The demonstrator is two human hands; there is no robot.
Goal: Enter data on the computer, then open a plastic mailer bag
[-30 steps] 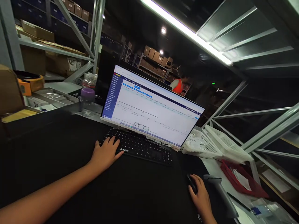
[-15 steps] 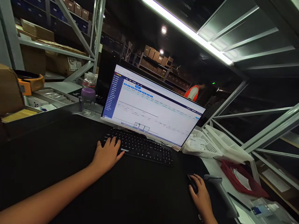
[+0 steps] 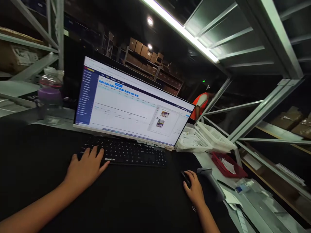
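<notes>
My left hand [image 3: 86,165] lies with its fingers spread over the left end of a black keyboard [image 3: 136,154]. My right hand [image 3: 193,187] is wrapped round a black computer mouse [image 3: 186,178] on the dark desk mat [image 3: 136,197]. Behind the keyboard stands a monitor [image 3: 126,113], lit with a web page of tables and blue buttons. A small window with two pictures shows on its right part. Just right of my right hand lies a grey handheld scanner [image 3: 212,183].
A purple-banded clear bottle [image 3: 50,95] stands left of the monitor. White perforated baskets [image 3: 191,142], a red tray [image 3: 229,165] and a small clear bottle [image 3: 244,187] sit at the right. Metal shelf posts [image 3: 257,113] rise beyond. A person in an orange vest [image 3: 199,105] is in the background.
The view has turned to the right, so things sit further left. A small window with pictures has appeared on the screen. Both hands keep their places on keyboard and mouse.
</notes>
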